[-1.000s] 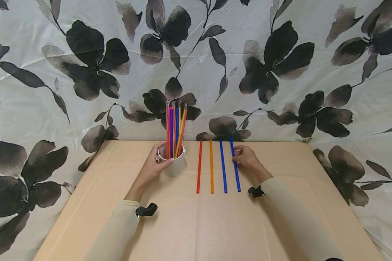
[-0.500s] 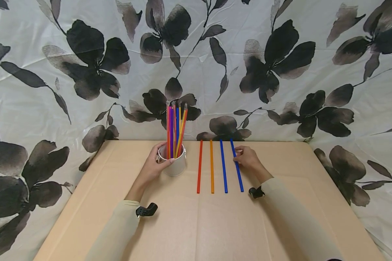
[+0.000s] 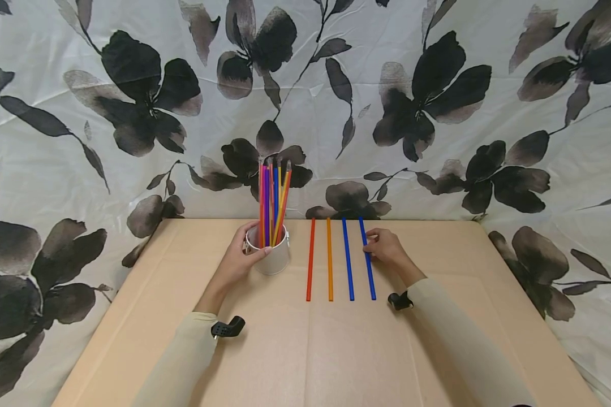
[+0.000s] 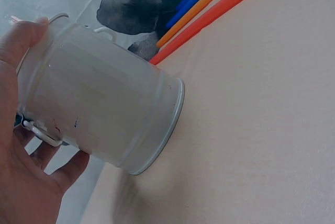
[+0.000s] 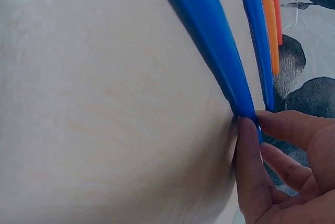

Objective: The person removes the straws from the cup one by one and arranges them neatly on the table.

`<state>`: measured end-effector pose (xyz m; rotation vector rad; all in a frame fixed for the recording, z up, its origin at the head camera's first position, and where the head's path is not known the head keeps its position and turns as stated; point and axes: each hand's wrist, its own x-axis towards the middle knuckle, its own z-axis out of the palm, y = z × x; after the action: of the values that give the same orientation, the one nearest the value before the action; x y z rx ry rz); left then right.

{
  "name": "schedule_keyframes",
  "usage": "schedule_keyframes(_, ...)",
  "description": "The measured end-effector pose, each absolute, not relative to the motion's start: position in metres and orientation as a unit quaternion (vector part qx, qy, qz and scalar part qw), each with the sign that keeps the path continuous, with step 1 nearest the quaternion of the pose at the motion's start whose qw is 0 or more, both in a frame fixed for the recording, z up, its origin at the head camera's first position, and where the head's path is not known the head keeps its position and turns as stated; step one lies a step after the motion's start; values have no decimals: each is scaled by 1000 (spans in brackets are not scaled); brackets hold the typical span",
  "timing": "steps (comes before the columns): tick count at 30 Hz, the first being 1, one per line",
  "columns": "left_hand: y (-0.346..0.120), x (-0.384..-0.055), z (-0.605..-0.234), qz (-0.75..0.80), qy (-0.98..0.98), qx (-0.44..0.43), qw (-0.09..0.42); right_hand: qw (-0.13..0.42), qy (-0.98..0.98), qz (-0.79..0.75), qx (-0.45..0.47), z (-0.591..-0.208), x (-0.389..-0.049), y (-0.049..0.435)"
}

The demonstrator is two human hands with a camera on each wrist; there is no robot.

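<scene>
My left hand [image 3: 238,257] grips a small white metal bucket [image 3: 276,262] by its rim and side. Upright in it stand several colourful straws [image 3: 266,203], in red, purple, blue and yellow. To its right, a red straw [image 3: 310,263], an orange straw [image 3: 330,263] and a blue straw [image 3: 348,263] lie side by side on the table. A second blue straw [image 3: 371,280] is rightmost in this row, slightly slanted. My right hand [image 3: 385,247] pinches it between thumb and fingertip near its far half, as the right wrist view shows on the blue straw [image 5: 209,35].
A light wood-coloured tabletop [image 3: 315,350] lies under everything. Behind and around it hangs a white cloth [image 3: 346,34] with dark flowers. Each wrist wears a black camera band [image 3: 228,327]. The straws' far ends reach close to the table's back edge.
The near end of the rightmost blue straw has swung a little right, then back left, in my right hand. My left hand and the bucket have stayed put.
</scene>
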<state>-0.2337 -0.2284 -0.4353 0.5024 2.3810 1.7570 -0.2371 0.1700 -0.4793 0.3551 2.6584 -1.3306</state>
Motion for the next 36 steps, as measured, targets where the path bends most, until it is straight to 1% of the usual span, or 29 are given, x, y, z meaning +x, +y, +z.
schedule_keyframes(16, -224, -237, -436, 580, 795, 165, 62, 78, 881, -452, 115, -477, -246, 175)
schedule_keyframes(26, -221, -238, -438, 579, 797, 160, 60, 79, 883, -449, 106, -483, -250, 179)
schedule_keyframes(36, -218, -242, -439, 578, 799, 159, 56, 62, 886, -450, 91, -474, -260, 181)
